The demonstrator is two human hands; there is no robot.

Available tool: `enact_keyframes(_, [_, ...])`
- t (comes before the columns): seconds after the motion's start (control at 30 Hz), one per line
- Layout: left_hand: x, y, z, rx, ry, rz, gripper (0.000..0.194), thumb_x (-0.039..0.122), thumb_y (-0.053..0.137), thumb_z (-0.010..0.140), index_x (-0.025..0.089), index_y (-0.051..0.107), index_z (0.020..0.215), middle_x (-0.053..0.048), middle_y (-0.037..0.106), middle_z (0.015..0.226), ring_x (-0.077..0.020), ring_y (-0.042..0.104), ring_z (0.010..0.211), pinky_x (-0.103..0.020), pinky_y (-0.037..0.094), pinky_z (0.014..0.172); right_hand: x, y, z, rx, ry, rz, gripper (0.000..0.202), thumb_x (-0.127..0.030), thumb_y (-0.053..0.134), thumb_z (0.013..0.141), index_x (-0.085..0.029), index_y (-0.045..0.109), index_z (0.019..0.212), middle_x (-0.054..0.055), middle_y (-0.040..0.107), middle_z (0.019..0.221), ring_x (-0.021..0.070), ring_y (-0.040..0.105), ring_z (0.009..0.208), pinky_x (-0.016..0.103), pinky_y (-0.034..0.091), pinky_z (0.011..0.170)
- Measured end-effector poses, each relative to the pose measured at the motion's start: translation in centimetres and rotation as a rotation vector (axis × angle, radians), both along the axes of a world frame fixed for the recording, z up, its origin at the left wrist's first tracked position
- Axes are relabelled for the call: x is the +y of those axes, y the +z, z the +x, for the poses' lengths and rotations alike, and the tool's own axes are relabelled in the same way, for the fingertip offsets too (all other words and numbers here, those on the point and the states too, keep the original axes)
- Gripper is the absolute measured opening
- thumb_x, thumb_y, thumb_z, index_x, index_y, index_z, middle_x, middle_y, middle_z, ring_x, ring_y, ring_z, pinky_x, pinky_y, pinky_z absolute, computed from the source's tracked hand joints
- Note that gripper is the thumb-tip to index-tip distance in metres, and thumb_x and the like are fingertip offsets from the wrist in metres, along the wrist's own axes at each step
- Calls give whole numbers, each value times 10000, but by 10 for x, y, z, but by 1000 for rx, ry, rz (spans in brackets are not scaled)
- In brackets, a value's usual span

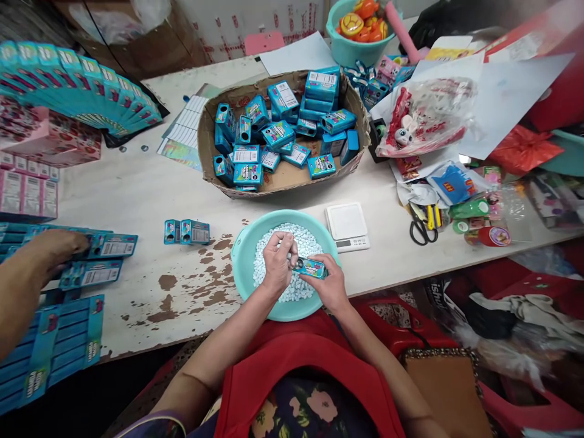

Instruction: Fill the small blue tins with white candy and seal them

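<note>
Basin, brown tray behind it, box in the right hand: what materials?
Basin: probably moulded plastic, smooth, slight sheen; one even turquoise. Brown tray: seemingly cardboard, matte; creased walls, ragged rim. Box in the right hand: printed, seemingly glossy; coated card, plastic or tin, can't tell.

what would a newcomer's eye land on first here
Probably the turquoise basin of pale pellets at front centre, over which the right hand holds a small blue box, with the left hand curled beside it. Just beyond sits a cut-down cardboard box heaped with more blue boxes. At the far left, a fan of blue packs spreads in a wide arc.
</note>
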State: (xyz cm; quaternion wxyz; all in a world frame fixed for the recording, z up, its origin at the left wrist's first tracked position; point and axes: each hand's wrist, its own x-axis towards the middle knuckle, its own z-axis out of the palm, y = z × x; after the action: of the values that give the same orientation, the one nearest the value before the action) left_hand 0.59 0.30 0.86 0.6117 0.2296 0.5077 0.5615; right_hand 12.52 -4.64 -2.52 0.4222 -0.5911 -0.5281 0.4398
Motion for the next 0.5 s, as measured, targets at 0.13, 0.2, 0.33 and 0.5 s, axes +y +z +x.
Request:
enact_keyframes(0.13, [-1, 1, -1, 32, 34, 43, 251, 394, 605, 797, 186, 478, 737, 47, 512, 587, -67, 504, 442, -180, 361, 417, 4, -1, -2, 27, 17, -10, 310, -300, 764, 672, -234, 647, 952, 26, 616, 925, 209, 605, 898, 356, 486, 805])
enact_keyframes(0.2, [-1, 2, 0, 69, 43, 67, 245, 396, 593, 802, 186, 485, 734, 38, 517, 581, -102, 572, 523, -209, 431, 496, 6, -1, -3, 31, 16, -3, 299, -302, 756, 680, -236, 647, 950, 27, 618, 930, 210, 605, 900, 359, 485, 809])
enact_keyframes(0.33, [0, 1, 1, 77, 72, 104, 247, 397, 577, 806, 187, 485, 716, 38, 499, 539, -138, 613, 590, -249, 475, 579, 12, -4, -6, 33, 15, 4, 303, -297, 761, 670, -236, 646, 944, 24, 622, 931, 208, 604, 902, 356, 483, 811])
enact_keyframes(0.5, [10, 0, -1, -4, 74, 107, 216, 369, 569, 811, 189, 484, 728, 38, 503, 551, -129, 590, 555, -257, 478, 571, 19, -10, -6, 38, 0, -12, 339, -312, 785, 638, -230, 654, 940, 23, 622, 922, 209, 608, 896, 360, 489, 816])
